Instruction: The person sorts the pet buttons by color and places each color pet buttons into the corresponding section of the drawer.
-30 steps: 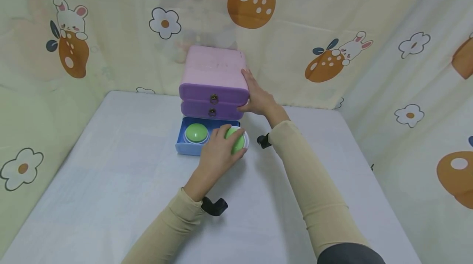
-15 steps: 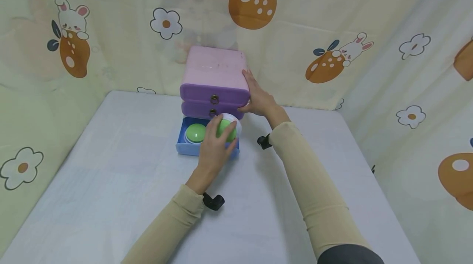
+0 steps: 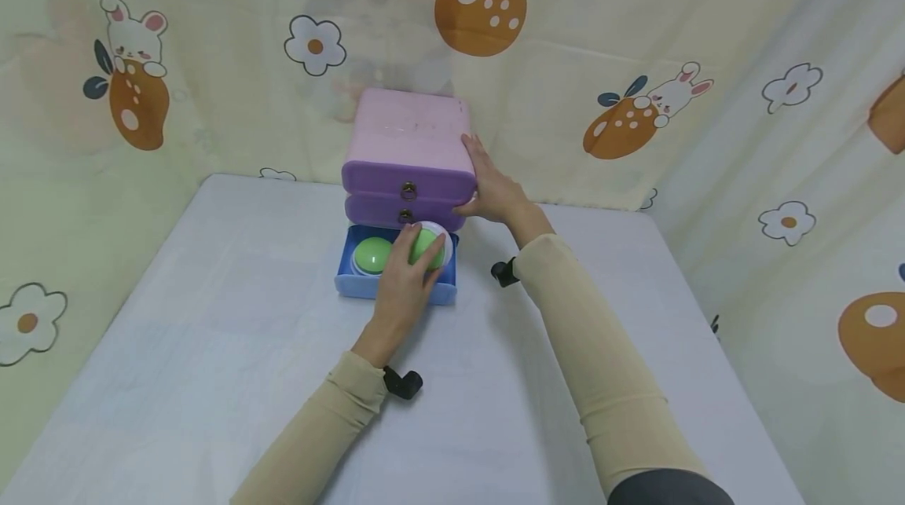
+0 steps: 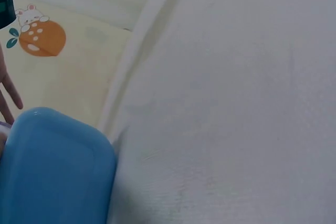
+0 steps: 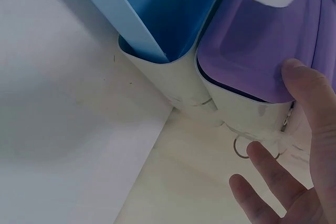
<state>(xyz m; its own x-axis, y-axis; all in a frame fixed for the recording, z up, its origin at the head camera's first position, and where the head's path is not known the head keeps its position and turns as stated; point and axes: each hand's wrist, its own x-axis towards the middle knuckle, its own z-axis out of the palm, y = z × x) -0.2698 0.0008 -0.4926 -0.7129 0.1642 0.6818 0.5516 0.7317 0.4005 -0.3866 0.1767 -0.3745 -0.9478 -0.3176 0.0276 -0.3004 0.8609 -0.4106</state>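
Note:
In the head view my left hand [image 3: 396, 297] grips a round push button [image 3: 426, 244] with a green dome and white base. It is tilted over the right half of a pulled-out blue drawer [image 3: 353, 286]. A second green push button [image 3: 372, 255] sits in the drawer's left half. My right hand [image 3: 499, 192] rests against the right side of the small pink and purple drawer cabinet [image 3: 410, 128]. In the right wrist view its thumb [image 5: 310, 90] touches the edge of a purple drawer front [image 5: 247, 51], while other fingers [image 5: 275, 177] stand spread beside the cabinet.
The cabinet stands on a white-covered table [image 3: 212, 332] near the patterned curtain [image 3: 233, 96] at the back. Two purple drawers with small ring pulls [image 3: 408, 191] are closed above the blue one. In the left wrist view the blue drawer front [image 4: 58, 171] fills the lower left corner.
My left hand has carried the push button leftward and farther from me, from the drawer's right edge to over its right half. The right hand has stayed on the cabinet.

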